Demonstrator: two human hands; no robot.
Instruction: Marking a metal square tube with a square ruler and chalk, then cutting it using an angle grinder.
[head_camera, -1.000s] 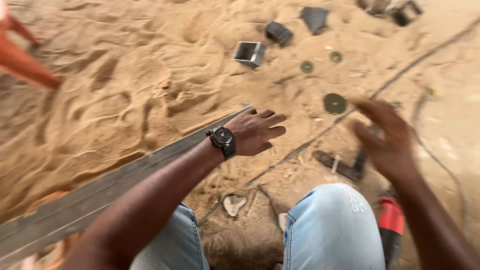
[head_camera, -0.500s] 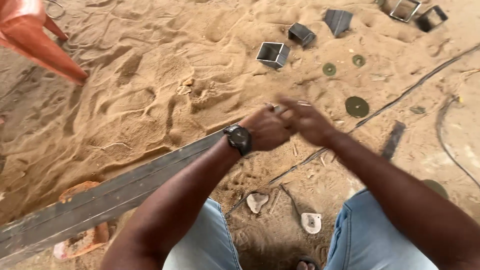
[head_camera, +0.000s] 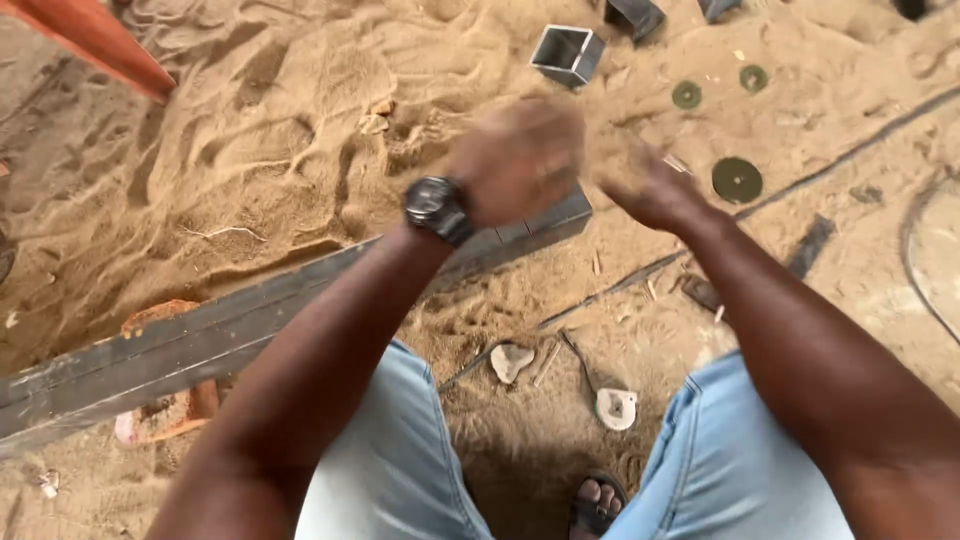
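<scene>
My left hand (head_camera: 515, 160), with a dark wristwatch (head_camera: 436, 207) on its wrist, is blurred in the air above the end of a long grey square metal tube (head_camera: 250, 320) that lies across the sand. Close to its right is my right hand (head_camera: 650, 185), fingers apart and also blurred. Neither hand appears to hold anything. My knees in light blue jeans (head_camera: 400, 470) fill the bottom of the view, with a sandalled foot (head_camera: 597, 500) between them.
Short square tube offcuts (head_camera: 566, 55) lie on the sand at the top, with round cutting discs (head_camera: 737, 180) to their right. A dark cable (head_camera: 850, 150) crosses the sand on the right. An orange-red leg (head_camera: 95, 40) stands at top left. Small stones (head_camera: 512, 362) lie near my feet.
My hands were pressed together over the tube end half a second ago; now they are apart and raised. The view has shifted closer and leftward.
</scene>
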